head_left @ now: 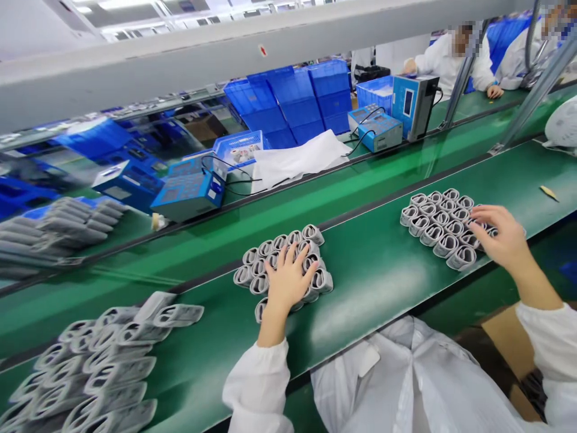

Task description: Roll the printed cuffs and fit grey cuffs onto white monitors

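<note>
My left hand [288, 276] lies spread over the middle cluster of grey rolled bands [258, 284], which stand on end in rows on the green work surface [360, 264]. Its fingers are apart on top of the rolls, and the palm hides some of them. At the right edge of a second cluster of rolled bands [431, 234] is my right hand [500, 237], with thumb and fingers apart and curved. The fingertips reach over the rolls there, and a few rolls are partly hidden behind the hand.
More grey bands [108, 361] lie in a looser pile at the lower left. Behind the green belt stand blue electronic devices [189, 186], white sheets [302, 159] and stacked blue crates [293, 102]. A yellow piece [549, 193] lies at right. Co-workers [455, 60] sit at the far right.
</note>
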A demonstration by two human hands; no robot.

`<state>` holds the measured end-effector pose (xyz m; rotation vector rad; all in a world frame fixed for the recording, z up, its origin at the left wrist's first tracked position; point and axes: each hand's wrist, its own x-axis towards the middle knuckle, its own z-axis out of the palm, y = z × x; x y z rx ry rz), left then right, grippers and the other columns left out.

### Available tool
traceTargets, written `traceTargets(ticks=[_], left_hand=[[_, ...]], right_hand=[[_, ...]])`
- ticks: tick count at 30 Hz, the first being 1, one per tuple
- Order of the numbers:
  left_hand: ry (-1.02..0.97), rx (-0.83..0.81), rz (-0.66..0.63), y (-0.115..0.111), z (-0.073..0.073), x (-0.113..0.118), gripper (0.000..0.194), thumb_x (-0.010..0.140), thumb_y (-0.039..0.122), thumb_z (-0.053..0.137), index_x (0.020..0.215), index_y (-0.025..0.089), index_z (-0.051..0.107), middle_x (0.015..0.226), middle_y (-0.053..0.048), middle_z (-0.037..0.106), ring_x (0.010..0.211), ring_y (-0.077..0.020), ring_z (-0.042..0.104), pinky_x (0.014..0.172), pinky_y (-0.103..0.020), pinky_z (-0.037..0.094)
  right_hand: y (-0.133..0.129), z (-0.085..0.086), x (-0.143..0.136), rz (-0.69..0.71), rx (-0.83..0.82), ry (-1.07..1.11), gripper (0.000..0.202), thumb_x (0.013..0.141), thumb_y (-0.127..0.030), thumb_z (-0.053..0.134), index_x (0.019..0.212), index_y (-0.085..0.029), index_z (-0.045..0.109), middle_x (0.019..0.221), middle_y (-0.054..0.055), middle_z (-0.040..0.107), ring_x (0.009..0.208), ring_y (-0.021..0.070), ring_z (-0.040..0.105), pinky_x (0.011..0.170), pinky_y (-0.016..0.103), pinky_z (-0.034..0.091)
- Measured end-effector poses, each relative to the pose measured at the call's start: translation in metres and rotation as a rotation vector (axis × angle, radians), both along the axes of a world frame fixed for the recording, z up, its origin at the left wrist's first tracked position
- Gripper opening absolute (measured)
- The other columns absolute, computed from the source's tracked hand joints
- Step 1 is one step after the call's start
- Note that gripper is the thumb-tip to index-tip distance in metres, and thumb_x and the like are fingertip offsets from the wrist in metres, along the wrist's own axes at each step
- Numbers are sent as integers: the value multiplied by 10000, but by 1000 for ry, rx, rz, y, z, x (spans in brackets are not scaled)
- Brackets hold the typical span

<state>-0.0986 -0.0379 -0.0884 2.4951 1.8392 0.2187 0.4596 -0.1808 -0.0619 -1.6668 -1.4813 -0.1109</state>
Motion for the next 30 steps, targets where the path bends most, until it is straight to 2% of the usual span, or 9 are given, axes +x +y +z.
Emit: traceTargets(ticks=[3,6,9,13,16,20,23,26,30], left_hand=[[-103,114,4,-9,-2,-11,554,1132,504,545,1610,233,612,1807,-214,465,1737,-526,293,1257,-997,187],[-364,368,-217,-33,-1,1,347,1091,341,648,1418,233,688,1640,-209,632,1706,-484,391,1319,-908,271],[-621,364,-574,-66,1,40,333,1065,182,638,1387,265,652,1491,-154,706,1566,-338,605,1294,-660,528],[-523,57,-750,-89,7,103,429,1103,293,633,1527,238,599,1614,-198,644,1526,-334,648,1212,-553,633],[-389,-45,-727,-87,12,131,578,1113,431,633,1651,242,535,1770,-211,505,1668,-405,491,1272,-620,577],[-261,29,-549,-88,6,140,774,1075,571,666,1754,279,439,1857,-219,366,1763,-536,225,1312,-889,332],[-184,18,-526,-86,-7,143,953,970,706,762,1765,299,429,1874,-239,318,1743,-608,190,1255,-1009,179],[-144,-95,-541,-66,-15,141,1098,874,720,869,1780,320,396,1892,-221,282,1746,-626,139,1234,-1029,145],[-178,-179,-548,-37,-15,134,876,955,595,848,1716,340,497,1897,-168,286,1783,-546,90,1310,-955,144]], right_hand=[[20,-4,47,-236,-262,-164,611,1033,-667,630,1442,-226,738,1608,257,621,1518,544,541,1273,821,422],[34,-18,65,-299,-590,-165,856,1018,-797,535,1649,-223,596,1759,247,495,1558,591,474,1236,832,420],[37,-26,41,-304,-704,-187,903,1025,-864,407,1709,-287,532,1828,190,421,1556,584,491,1226,816,444],[27,-20,-12,-321,-785,-92,1027,1000,-919,365,1771,-244,425,1863,268,299,1627,639,404,1214,875,431],[11,-15,-32,27,-756,41,983,1006,-867,499,1768,-251,427,1868,217,337,1695,508,403,1343,723,434],[-6,-23,-51,425,-606,107,768,1034,-737,626,1694,-356,534,1782,124,512,1496,377,666,1177,575,654],[0,-36,-77,431,-477,-141,762,925,-657,838,1602,-363,648,1739,135,549,1559,455,565,1248,712,549],[21,-47,-106,392,-391,-400,940,834,-596,952,1667,-360,586,1828,146,439,1701,546,321,1338,835,326],[33,-64,-127,405,-372,-505,1080,899,-549,898,1805,-351,344,1916,140,255,1766,517,202,1396,822,168]])
